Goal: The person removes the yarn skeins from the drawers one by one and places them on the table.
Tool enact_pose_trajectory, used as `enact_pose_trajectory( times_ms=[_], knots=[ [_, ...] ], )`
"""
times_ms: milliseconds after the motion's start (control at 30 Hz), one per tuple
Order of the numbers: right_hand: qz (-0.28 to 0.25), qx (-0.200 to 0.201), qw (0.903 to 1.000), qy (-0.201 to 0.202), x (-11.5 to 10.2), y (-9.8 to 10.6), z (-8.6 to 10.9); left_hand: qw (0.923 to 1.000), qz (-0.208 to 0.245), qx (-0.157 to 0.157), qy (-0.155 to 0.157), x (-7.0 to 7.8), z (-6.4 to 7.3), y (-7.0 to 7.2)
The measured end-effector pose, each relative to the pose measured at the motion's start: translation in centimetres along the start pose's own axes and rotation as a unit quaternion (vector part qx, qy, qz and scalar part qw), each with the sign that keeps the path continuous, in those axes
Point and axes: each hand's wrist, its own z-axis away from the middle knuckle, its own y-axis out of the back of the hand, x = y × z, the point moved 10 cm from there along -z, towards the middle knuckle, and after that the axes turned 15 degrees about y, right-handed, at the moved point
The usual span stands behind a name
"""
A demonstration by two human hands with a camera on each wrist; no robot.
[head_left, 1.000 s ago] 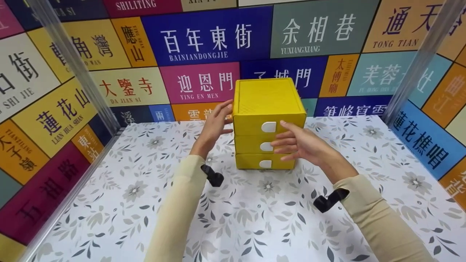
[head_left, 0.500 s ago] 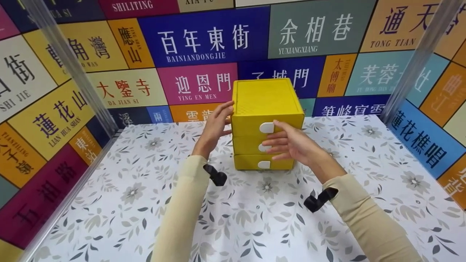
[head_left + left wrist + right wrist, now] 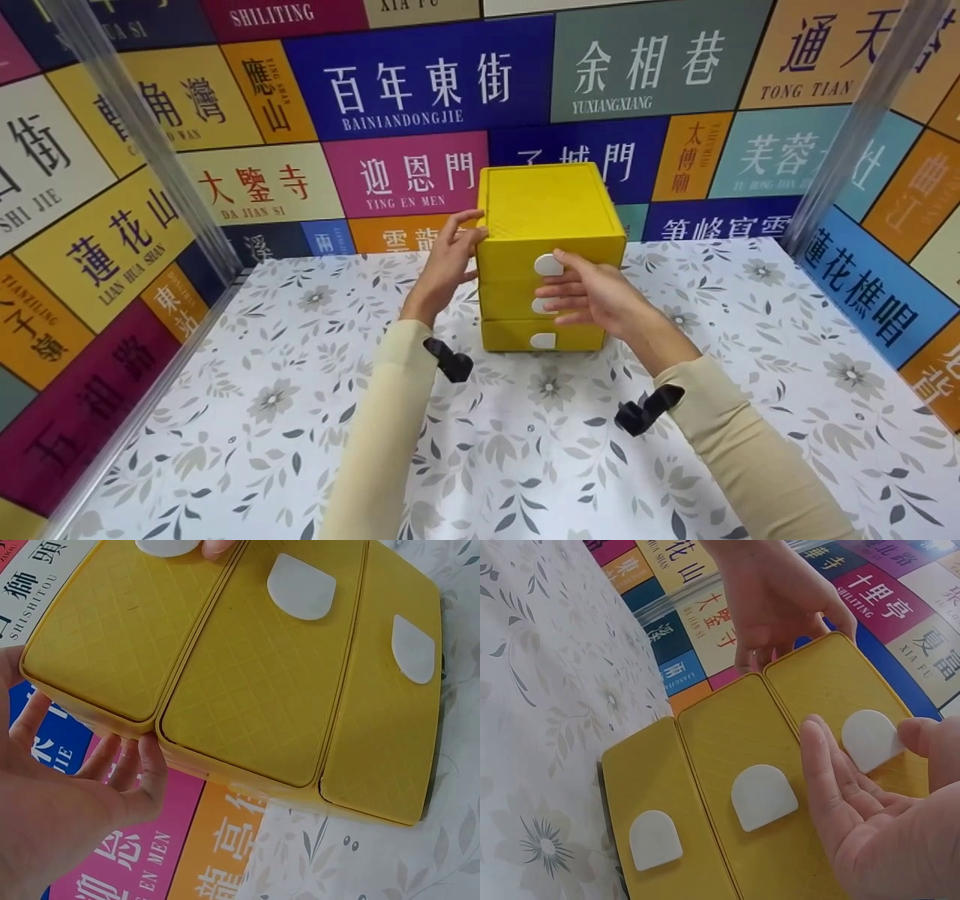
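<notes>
The left hand [image 3: 448, 262] rests its parted fingers against the yellow drawer box [image 3: 551, 202] along its left side. At the box's front, the right hand [image 3: 604, 296] has its thumb at the edge of the top tab [image 3: 547, 264], fingers straight and apart from the thumb. The box stands upright on a floral-patterned table [image 3: 270, 450]; behind it rises a sign-printed wall [image 3: 420, 82] (one panel reads BAINIANDONGJIE). Right-hand fingers partly hide the box's middle tab [image 3: 765, 796] in the head view.
</notes>
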Motion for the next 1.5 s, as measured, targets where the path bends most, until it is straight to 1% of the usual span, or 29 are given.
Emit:
enact_pose_trajectory(
  times_ms=[300, 500, 667, 833, 1000, 1167, 1267, 1500],
  knots=[
    [0.0, 0.007, 1.0, 0.003, -0.3, 0.3, 0.2, 0.9999, -0.01, -0.013, -0.004, 0.1, 0.3, -0.4],
    [0.002, 0.012, 0.9999, 0.008, -0.6, 0.4, 0.3, 0.9997, -0.02, -0.012, -0.006, 0.4, 0.3, -0.3],
    [0.012, 0.012, 0.9998, 0.005, -0.5, 0.3, 0.4, 0.9997, -0.02, -0.013, -0.007, 0.2, 0.3, -0.4],
    [0.022, 0.015, 0.9996, 0.007, -0.5, 0.5, 0.8, 0.9996, -0.017, -0.019, -0.013, 0.2, 0.2, -0.5],
    [0.027, 0.01, 0.9995, 0.012, -0.5, 0.4, 1.2, 0.9996, -0.02, -0.016, -0.011, 0.0, 0.2, -0.4],
    [0.019, 0.003, 0.9997, 0.012, -0.2, 0.3, 1.7, 0.9995, -0.024, -0.018, -0.007, -0.2, 0.1, -0.4],
    [0.011, -0.002, 0.9998, 0.018, -0.2, 0.2, 2.0, 0.9994, -0.026, -0.022, -0.01, -0.1, 0.1, -0.4],
    [0.018, 0.007, 0.9994, 0.029, 0.0, 0.2, 2.5, 0.9992, -0.02, -0.031, -0.015, 0.1, 0.3, -0.5]
  ],
)
